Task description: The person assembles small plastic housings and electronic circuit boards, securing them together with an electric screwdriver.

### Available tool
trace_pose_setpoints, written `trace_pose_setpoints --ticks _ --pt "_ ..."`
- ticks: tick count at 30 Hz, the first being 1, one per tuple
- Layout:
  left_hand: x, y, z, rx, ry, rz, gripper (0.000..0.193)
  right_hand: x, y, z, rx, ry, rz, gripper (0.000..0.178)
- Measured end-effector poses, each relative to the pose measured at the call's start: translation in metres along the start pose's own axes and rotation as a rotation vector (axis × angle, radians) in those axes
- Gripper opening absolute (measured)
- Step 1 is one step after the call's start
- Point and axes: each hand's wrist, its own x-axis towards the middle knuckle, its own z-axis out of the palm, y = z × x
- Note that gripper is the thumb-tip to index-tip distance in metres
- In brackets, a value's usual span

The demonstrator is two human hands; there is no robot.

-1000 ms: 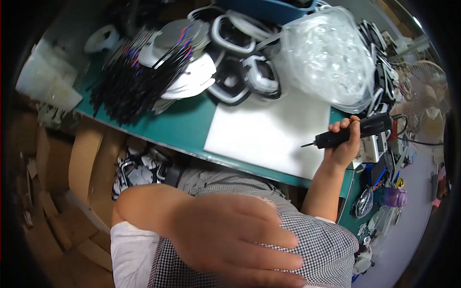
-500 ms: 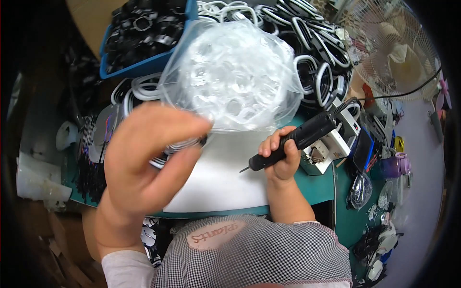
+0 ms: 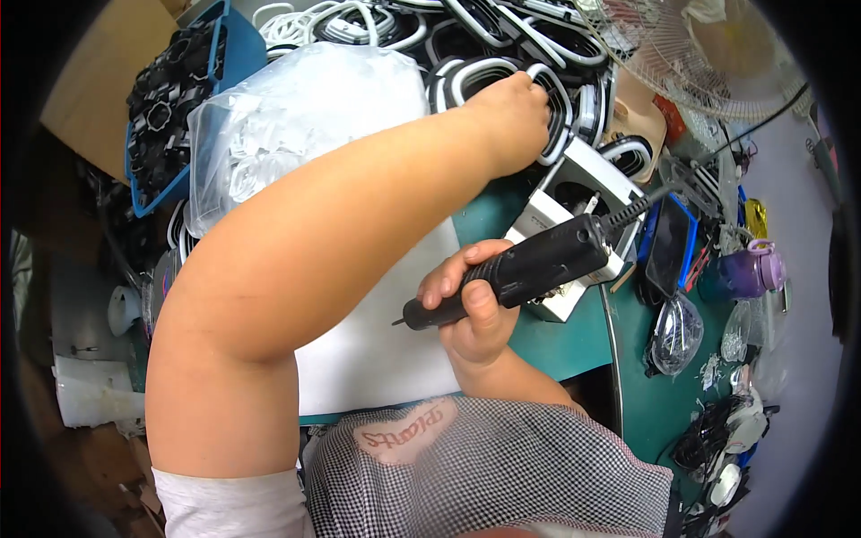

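Note:
My left hand (image 3: pixel 509 124) reaches across to the back, its fingers curled down at a pile of black-and-white rounded frames (image 3: pixel 484 76). The fingertips are hidden, so what they grip cannot be made out. My right hand (image 3: pixel 473 309) is wrapped round a black electric screwdriver (image 3: pixel 538 262), its thin bit pointing left above a white sheet (image 3: pixel 359 368). A cord runs from the tool's back end toward the upper right. Behind my left forearm stands a clear plastic bag (image 3: pixel 314 99) of transparent round parts, partly covered by the arm.
At the back left sits a blue bin (image 3: pixel 242 49) of black clips. A white box (image 3: pixel 603 184) stands just behind the screwdriver. Farther right are a fan (image 3: pixel 691 54), a blue-edged black device (image 3: pixel 668 247), a purple bottle (image 3: pixel 749 271) and a clear bag (image 3: pixel 674 334).
My left hand has gone from above the sheet to the frames at the back right. The right hand with the screwdriver has shifted slightly left, and the view has turned.

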Motion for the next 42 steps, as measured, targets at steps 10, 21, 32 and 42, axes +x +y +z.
trace_pose_setpoints --ticks 10,21,32,42 --pt "-0.068 -0.059 -0.099 -0.144 0.279 -0.352 0.012 -0.005 -0.008 0.004 0.047 -0.013 0.036 0.032" --pt "-0.288 0.042 -0.078 -1.838 0.681 -1.019 0.033 0.011 -0.009 -0.014 -0.073 0.227 0.02 0.02" --pt "-0.357 0.216 0.005 -2.133 0.41 -1.679 0.034 0.014 -0.007 -0.028 -0.256 0.233 0.017 0.026" --pt "-0.373 0.2 -0.02 -0.978 0.139 -1.286 0.041 0.009 0.003 -0.032 -0.291 0.182 0.076 0.027"
